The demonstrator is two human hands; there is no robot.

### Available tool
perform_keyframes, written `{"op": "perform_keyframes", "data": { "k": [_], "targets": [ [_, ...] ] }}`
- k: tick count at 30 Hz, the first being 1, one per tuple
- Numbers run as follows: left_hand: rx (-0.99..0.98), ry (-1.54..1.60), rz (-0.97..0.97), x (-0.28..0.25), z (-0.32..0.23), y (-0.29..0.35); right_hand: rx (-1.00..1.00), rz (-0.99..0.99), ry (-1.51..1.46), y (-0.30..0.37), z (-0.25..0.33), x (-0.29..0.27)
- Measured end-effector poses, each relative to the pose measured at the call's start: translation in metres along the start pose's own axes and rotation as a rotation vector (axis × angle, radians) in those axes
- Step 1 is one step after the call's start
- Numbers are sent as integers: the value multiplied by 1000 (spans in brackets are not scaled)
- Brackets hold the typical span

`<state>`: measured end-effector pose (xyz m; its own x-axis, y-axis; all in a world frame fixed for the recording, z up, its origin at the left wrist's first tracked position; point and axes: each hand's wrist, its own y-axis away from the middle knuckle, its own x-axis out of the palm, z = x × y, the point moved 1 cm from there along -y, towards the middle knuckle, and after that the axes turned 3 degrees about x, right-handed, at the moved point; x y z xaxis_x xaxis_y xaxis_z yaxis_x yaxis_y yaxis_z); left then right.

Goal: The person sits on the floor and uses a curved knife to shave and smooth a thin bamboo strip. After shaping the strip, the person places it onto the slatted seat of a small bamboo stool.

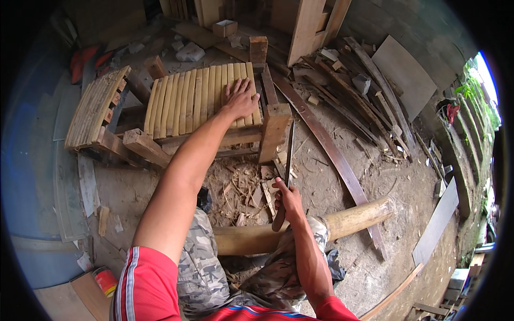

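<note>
A wooden chair frame stands before me with a seat of yellow bamboo slats (182,101). On the seat's right part, my left hand (241,99) lies flat with its fingers spread. My right hand (289,200) is closed round the handle of a long, narrow-bladed knife (289,155). Its dark blade points up and away, beside the chair's front right wooden post (275,128). The handle's butt shows below my fist. At the left, a second slatted bamboo panel (96,109) is fixed to the frame as well.
A thick bamboo pole (361,218) crosses under my legs. Shavings (241,187) litter the ground below the chair. A long brown board (332,144) and a pile of scrap timber (353,101) lie at the right. A red can (105,281) stands at lower left.
</note>
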<state>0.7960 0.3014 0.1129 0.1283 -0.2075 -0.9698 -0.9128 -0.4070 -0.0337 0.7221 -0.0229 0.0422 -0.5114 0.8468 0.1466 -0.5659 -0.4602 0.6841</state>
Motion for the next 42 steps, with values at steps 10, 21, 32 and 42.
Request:
{"op": "perform_keyframes", "data": {
  "k": [10, 21, 32, 42],
  "targets": [
    [-53, -18, 0, 2, -12, 3, 8, -13, 8, 1, 1, -2],
    [-59, 38, -54, 4, -14, 4, 2, 7, 7, 5, 3, 1],
    [-100, -4, 27, -8, -25, -22, 12, -31, 28, 0, 0, -3],
    [-79, -18, -18, 6, -11, -45, 19, -14, 7, -3, 0, -3]
  ]
}}
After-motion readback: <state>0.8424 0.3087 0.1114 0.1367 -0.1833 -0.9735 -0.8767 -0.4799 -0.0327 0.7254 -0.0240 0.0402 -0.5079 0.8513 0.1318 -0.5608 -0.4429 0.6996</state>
